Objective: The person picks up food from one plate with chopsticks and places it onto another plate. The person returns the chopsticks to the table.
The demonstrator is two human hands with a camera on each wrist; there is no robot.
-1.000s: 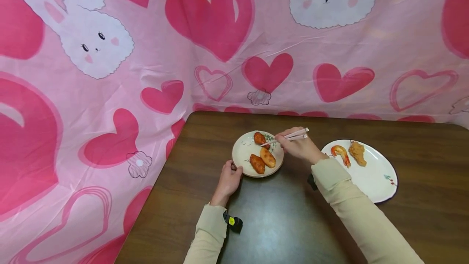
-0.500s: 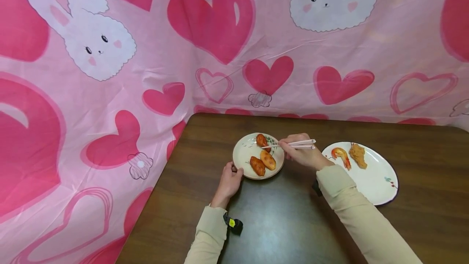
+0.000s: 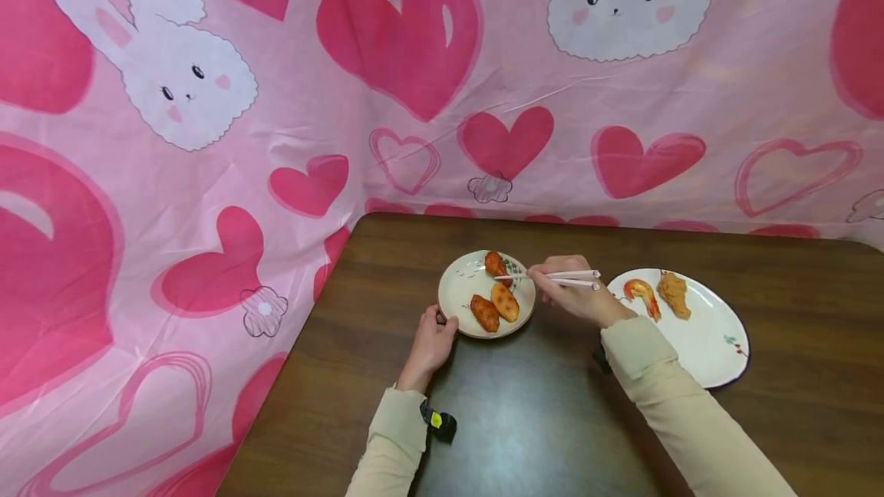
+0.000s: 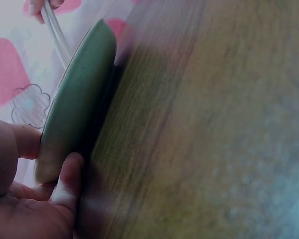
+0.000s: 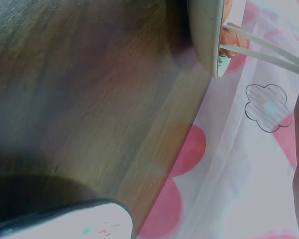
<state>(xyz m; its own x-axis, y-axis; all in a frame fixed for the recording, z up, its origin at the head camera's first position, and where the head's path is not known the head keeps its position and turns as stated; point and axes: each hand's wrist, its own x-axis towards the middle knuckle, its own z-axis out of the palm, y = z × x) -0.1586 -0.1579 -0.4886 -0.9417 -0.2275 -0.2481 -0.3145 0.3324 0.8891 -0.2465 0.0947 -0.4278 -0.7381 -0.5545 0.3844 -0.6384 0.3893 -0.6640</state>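
A small round plate stands on the table, bearing two glazed brown pieces like chicken wings and a golden oval piece. My left hand holds its near left rim; in the left wrist view, thumb and fingers pinch the plate edge. My right hand grips a pair of pale chopsticks at the plate's right side. Their tips meet the far chicken wing, which rests on the plate. Nearer lies the other wing. The right wrist view shows the chopsticks slightly spread at the food.
An oval white plate with a dark rim stands to the right, partly behind my right forearm. On it lie a shrimp and a fried chicken piece. Pink heart-printed cloth borders the brown wooden table behind and left.
My right hand has shifted a little right and nearer, and the chopsticks lie flatter. Their tips stay at the far wing. The left hand keeps its hold on the plate.
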